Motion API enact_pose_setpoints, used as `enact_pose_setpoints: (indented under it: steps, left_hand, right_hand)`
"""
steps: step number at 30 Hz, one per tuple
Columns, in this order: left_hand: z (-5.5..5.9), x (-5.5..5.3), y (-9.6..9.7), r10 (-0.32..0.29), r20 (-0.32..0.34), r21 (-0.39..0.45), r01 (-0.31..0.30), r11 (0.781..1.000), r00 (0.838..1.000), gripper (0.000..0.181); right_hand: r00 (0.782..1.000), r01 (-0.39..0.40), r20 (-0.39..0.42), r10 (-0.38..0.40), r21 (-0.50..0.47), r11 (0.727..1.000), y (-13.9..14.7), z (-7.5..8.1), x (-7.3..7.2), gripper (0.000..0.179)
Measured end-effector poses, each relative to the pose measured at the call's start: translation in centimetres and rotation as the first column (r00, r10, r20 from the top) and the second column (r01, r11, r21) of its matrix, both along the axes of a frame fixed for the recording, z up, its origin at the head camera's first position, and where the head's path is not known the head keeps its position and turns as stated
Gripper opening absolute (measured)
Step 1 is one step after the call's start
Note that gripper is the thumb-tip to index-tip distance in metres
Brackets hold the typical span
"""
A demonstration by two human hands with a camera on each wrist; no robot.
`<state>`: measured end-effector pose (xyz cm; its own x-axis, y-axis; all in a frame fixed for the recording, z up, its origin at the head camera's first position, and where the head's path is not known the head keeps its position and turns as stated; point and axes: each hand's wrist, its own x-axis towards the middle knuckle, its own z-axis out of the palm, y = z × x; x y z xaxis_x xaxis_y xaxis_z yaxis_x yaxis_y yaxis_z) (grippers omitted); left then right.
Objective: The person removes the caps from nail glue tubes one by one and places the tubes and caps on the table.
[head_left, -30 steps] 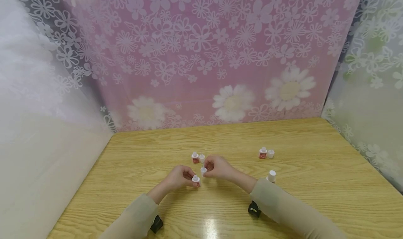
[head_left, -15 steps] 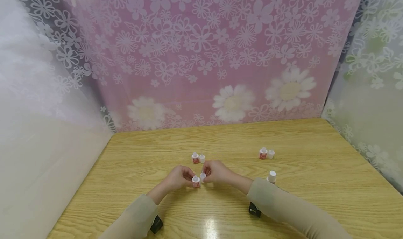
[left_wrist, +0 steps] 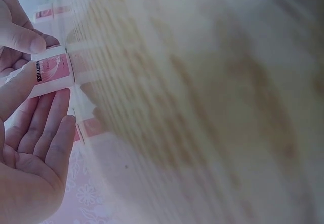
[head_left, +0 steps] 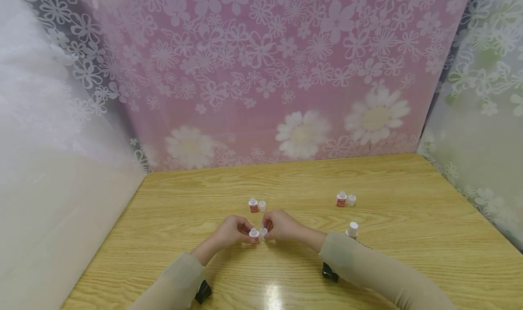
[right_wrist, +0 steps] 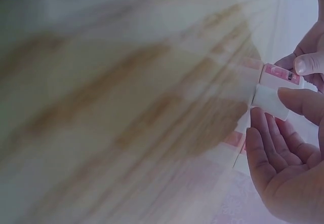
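My left hand (head_left: 234, 230) pinches a small white bottle (head_left: 254, 238) by its sides, upright on the table. Its pink label (left_wrist: 54, 68) appears to read nail glue, and the neck is uncapped. Right beside it, my right hand (head_left: 279, 225) holds a white cap (head_left: 263, 232) between thumb and fingers. In the head view the cap's hollow side faces up. The right wrist view has the cap's lower end (right_wrist: 270, 100) at the tabletop, against the bottle or nearly so.
Behind my hands stand another uncapped bottle (head_left: 254, 205) and its upturned cap (head_left: 262, 206). A similar bottle (head_left: 341, 199) and cap (head_left: 352, 200) are at the back right. Near my right forearm, a capped bottle (head_left: 352, 230) is partly hidden by the sleeve.
My right hand has brought the cap nearer to me and down beside the bottle, mostly in the first half second. The left hand and its bottle have barely moved.
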<state>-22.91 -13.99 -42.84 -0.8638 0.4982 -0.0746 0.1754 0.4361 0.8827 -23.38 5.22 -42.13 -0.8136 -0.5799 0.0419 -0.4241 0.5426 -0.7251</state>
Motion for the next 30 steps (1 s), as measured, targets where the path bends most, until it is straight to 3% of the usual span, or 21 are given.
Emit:
enact_pose_setpoints:
  steps: [15,21,30]
  left_hand:
    - [0.0,0.0,-0.2,-0.017,-0.006,-0.016,0.017,1.000,1.000,0.018]
    - [1.7,0.6,-0.7,-0.011,-0.053,-0.013,0.010,1.000,0.999,0.023]
    - [3.4,1.5,-0.5,0.065,-0.145,-0.010,-0.067,0.998,0.987,0.030]
  right_hand:
    - [1.000,-0.026,-0.007,0.026,0.017,1.000,0.2,0.2,0.1,0.020]
    - [0.999,-0.017,0.032,0.018,-0.027,0.999,1.2,0.6,0.4,0.031]
    - [0.999,-0.015,-0.032,0.013,-0.075,0.997,3.4,2.6,1.2,0.025]
